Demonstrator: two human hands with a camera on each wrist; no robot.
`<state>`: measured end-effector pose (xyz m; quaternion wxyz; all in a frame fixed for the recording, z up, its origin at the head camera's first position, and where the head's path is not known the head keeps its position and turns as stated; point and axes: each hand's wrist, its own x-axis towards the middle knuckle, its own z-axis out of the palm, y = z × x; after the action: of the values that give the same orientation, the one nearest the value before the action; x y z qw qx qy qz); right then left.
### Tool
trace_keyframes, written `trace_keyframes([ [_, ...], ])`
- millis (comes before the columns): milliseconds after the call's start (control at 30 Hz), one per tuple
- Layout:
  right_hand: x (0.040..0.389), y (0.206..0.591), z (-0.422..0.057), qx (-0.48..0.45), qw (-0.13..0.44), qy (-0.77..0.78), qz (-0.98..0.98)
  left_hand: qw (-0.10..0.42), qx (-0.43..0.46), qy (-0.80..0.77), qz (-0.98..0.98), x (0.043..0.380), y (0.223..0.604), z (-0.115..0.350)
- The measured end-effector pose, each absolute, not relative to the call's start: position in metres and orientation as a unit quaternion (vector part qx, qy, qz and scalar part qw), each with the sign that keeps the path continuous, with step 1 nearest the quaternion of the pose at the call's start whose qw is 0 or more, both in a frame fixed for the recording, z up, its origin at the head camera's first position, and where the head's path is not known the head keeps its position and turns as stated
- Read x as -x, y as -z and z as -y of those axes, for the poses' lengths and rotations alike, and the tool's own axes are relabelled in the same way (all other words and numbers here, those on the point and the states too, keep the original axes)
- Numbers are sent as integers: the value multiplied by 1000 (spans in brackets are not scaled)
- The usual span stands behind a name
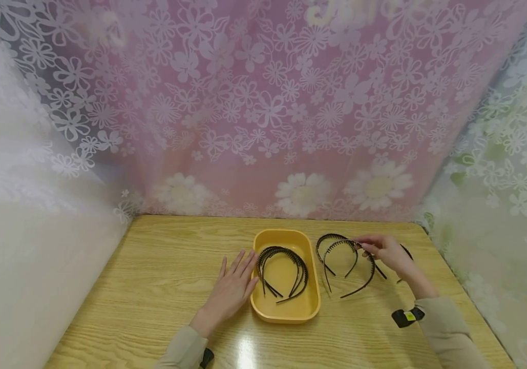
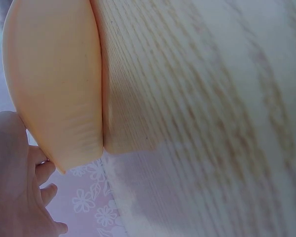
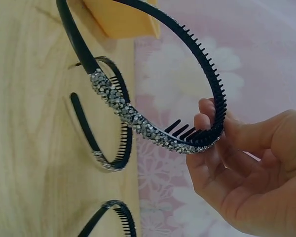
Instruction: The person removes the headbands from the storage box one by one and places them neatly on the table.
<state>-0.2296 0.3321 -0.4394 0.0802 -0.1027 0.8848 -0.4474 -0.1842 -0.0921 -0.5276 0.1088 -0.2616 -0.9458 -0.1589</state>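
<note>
My right hand [image 1: 388, 253] pinches a black toothed headband [image 3: 138, 123] between thumb and fingers. Its band is crusted with silvery stones, and it is held up over the table, right of a yellow plastic box [image 1: 286, 321]. Inside the box, several black headbands [image 1: 305, 279] lie overlapping. My left hand [image 1: 232, 291] is spread with straight fingers and touches the box's left side. In the left wrist view, the fingers [image 2: 46, 172] show beside the box wall [image 2: 56, 84].
Behind the held headband lies another headband [image 1: 319, 247] on the wooden table [image 1: 171, 266]. A further headband [image 1: 407, 251] is partly hidden by my right hand. Flower-patterned curtains [image 1: 268, 102] hang at the table's back and sides.
</note>
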Motion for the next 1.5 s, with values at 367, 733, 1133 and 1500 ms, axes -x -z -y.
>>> trace_keyframes([
  [367,225,467,-337,135,141,417,-888,106,259,162,946,184,528,92],
  [733,218,482,-339,174,212,407,-871,107,261,161,946,184,528,91],
  [1133,212,503,-338,173,146,341,-912,105,260,163,946,183,527,92],
  [1500,211,512,-331,148,108,315,-931,103,258,171,945,182,525,92],
])
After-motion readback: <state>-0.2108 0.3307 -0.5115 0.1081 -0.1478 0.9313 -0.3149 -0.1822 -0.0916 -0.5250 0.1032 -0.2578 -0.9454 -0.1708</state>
